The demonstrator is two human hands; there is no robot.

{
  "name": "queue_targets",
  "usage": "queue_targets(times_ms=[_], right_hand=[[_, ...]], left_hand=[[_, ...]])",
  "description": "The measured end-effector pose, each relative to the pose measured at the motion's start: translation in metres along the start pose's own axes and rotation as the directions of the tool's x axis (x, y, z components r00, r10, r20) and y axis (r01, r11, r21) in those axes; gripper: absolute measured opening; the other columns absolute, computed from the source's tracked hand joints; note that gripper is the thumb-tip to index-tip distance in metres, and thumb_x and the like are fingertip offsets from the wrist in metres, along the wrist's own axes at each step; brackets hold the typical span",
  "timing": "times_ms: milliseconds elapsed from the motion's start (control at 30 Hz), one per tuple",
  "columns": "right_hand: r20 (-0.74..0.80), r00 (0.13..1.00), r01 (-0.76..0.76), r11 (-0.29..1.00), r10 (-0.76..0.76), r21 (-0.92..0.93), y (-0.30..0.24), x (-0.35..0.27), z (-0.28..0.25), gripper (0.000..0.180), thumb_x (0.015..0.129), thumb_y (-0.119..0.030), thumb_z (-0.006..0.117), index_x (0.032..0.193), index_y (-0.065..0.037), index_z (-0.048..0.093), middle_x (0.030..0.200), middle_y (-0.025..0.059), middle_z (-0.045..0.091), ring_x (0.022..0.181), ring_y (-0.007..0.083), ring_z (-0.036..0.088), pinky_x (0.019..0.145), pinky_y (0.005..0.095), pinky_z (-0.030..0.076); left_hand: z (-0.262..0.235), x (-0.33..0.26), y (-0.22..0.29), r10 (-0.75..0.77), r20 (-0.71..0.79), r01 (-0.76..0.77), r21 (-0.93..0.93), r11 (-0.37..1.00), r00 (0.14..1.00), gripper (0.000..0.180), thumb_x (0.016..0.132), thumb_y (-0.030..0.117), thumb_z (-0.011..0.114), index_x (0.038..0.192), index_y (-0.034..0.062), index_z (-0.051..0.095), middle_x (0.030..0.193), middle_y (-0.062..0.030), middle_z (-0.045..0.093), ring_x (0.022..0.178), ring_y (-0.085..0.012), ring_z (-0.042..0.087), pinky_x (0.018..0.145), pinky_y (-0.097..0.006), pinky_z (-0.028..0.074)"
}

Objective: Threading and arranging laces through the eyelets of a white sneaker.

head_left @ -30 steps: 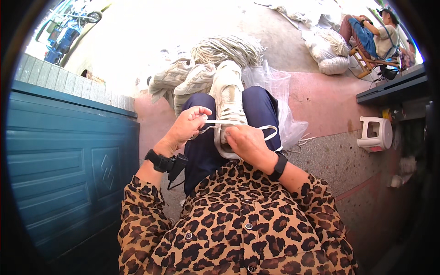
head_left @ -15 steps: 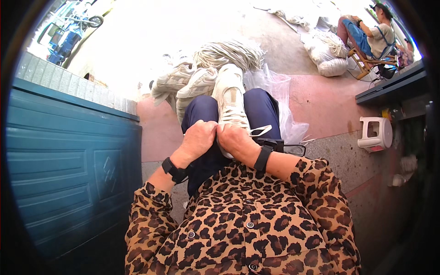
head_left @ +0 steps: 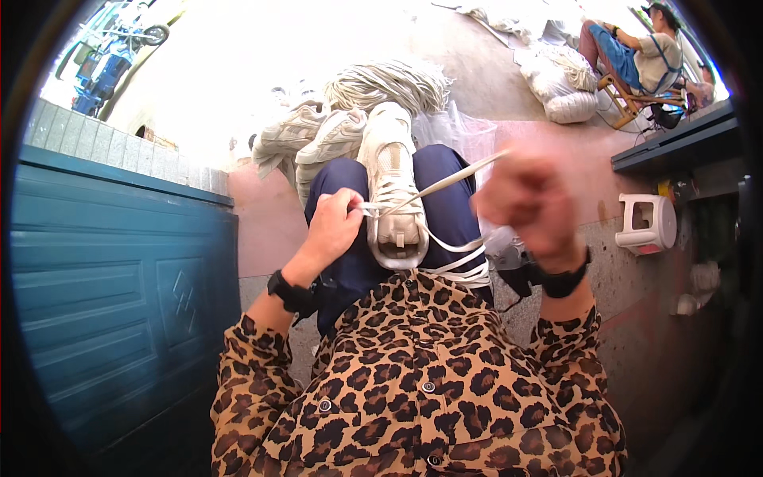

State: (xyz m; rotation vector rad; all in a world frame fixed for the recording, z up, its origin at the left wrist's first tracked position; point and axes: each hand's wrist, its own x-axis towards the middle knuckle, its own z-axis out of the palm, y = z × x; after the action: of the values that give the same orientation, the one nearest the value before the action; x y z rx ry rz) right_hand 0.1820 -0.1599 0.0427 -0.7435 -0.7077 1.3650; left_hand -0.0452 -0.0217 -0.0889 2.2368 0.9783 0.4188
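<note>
A cream sneaker (head_left: 396, 230) rests between my knees, toe pointing away, with laces crossing its upper. At the left of its eyelets my left hand (head_left: 335, 226) pinches a white lace between thumb and fingers. My right hand (head_left: 531, 203), smeared by motion, is raised off to the right and closed. From it a shoelace (head_left: 461, 174) runs taut down to the shoe's eyelets. Looser lace strands (head_left: 465, 266) hang from the shoe's right side across my right thigh. The finer finger positions of the right hand are blurred.
More cream sneakers (head_left: 334, 137) stand ahead of my left knee, with a bundle of laces (head_left: 389, 86) behind them. Clear plastic (head_left: 457, 127) lies by my right knee. A white stool (head_left: 645, 224) is at right, a blue panel (head_left: 119, 270) at left. Another person (head_left: 656, 63) sits far right.
My hands have parted from together over the shoe. The right has swung out to the right, drawing a lace taut; the left stays near the eyelets. The shoe's opening is now uncovered.
</note>
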Motion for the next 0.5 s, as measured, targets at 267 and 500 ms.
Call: queue_targets(times_ms=[267, 500], right_hand=[[0.427, 0.894, 0.001, 0.952, -0.138, 0.306, -0.025, 0.04, 0.035, 0.031, 0.089, -0.027, 0.033, 0.061, -0.012, 0.036, 0.047, -0.0041, 0.026, 0.039, 0.0073, 0.019, 0.039, 0.023, 0.022], [-0.443, 0.877, 0.274, 0.951, -0.185, 0.146, -0.026, 0.046, -0.015, 0.02, 0.088, -0.016, 0.038, 0.073, -0.005, 0.045, 0.074, 0.0053, 0.05, 0.078, 0.0208, 0.051, 0.075, 0.0281, 0.041]], left_hand=[[-0.04, 0.054, 0.089, 0.281, 0.698, 0.204, -0.526, 0.826, 0.659, 0.033, 0.08, 0.022, 0.066, 0.108, 0.0059, 0.061, 0.097, -0.0052, 0.061, 0.096, -0.0136, 0.054, 0.086, -0.027, 0.04], [-0.041, 0.056, 0.026, -0.003, 0.351, 0.342, -0.912, 0.226, 0.936, 0.025, 0.092, 0.02, 0.046, 0.09, -0.0017, 0.058, 0.092, -0.0153, 0.062, 0.089, -0.0258, 0.059, 0.083, -0.037, 0.047]])
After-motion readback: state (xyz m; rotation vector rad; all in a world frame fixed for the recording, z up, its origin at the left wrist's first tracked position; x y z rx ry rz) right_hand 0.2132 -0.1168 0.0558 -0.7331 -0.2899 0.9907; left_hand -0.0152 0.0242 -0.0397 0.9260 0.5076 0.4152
